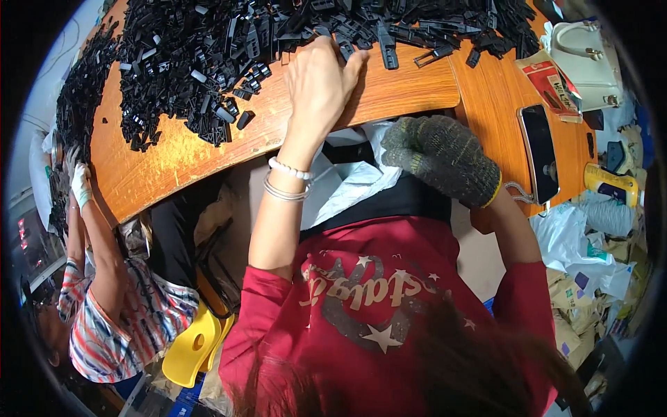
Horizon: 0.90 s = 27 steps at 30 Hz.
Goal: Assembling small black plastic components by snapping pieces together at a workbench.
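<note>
My left hand (319, 83) is bare and lies at the near edge of a large pile of black plastic parts (201, 62) on the wooden table. Its thumb stands apart from the fingers, which bend down among the parts; their tips are hidden. A long black part (387, 47) lies just right of the thumb. My right hand (445, 158), in a dark grey knitted glove with a yellow cuff, is curled closed at the table's near edge, above my lap. Whatever it may hold is hidden. Below and left of it, a white plastic bag (358, 182) lies across my lap.
A phone (539, 154) lies on the table at right, near a red packet (552, 87) and a pale handbag (587, 62). At left, a co-worker's gloved hands (80, 177) reach the pile's edge. A yellow stool (191, 347) stands below, between us.
</note>
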### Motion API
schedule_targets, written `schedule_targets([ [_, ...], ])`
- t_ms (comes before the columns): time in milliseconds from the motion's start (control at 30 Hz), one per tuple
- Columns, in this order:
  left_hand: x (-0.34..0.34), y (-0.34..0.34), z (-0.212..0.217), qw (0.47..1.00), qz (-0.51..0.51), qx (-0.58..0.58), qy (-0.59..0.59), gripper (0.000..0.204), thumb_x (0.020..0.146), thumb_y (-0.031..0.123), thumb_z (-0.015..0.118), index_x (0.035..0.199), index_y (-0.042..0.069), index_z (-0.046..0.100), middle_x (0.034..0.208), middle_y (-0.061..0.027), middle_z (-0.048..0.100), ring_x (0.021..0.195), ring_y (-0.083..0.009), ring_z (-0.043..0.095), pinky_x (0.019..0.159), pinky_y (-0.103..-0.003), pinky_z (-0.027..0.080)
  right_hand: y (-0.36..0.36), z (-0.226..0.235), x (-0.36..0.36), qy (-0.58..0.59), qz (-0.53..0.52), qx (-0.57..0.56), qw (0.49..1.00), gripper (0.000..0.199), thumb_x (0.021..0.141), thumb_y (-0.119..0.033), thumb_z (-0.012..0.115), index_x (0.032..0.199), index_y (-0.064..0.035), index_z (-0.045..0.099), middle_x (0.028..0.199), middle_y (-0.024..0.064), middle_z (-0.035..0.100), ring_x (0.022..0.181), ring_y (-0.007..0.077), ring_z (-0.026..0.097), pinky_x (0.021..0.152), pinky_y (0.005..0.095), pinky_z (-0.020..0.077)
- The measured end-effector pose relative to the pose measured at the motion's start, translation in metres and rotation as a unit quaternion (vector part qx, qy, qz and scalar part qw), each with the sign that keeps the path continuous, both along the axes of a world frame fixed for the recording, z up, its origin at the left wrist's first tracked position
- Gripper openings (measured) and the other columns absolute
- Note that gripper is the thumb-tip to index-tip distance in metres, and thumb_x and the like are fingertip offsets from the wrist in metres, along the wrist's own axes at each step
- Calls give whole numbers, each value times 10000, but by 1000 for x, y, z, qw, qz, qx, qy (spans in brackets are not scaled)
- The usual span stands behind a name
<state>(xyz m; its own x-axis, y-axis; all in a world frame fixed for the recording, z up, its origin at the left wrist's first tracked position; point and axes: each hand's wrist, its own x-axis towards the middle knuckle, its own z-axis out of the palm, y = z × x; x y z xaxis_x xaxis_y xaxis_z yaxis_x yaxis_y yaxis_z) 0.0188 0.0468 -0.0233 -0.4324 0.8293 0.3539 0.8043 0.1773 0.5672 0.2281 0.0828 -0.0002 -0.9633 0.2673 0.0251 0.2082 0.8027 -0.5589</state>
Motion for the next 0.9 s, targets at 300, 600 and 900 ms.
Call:
schedule_targets([
  [300, 28, -62, 6, 955, 5, 41, -292, 161, 760, 62, 679, 842, -64, 621, 572, -102, 554, 525, -116, 557, 513, -269, 456, -2, -34, -31, 206, -29, 124, 970, 418, 820, -170, 598, 1216, -41, 557, 1157, 168, 578, 1089, 331, 541, 957, 462, 400],
  [600, -43, -112, 3, 986, 137, -38, 84, 163, 840, 74, 635, 978, -13, 620, 904, -168, 575, 691, -332, 606, 597, -423, 470, 1, -25, -64, 122, -87, -29, 988, 366, 774, -104, 652, 1139, -109, 632, 1156, 184, 614, 985, 317, 624, 828, 416, 515],
  [900, -16, -77, -7, 952, -69, -8, -299, 120, 794, -14, 671, 905, -51, 641, 767, -55, 563, 620, -112, 557, 576, -244, 458, 7, -17, -43, 88, -80, -97, 988, 267, 871, -135, 578, 1122, -166, 663, 1238, 107, 584, 1039, 307, 596, 852, 385, 504],
])
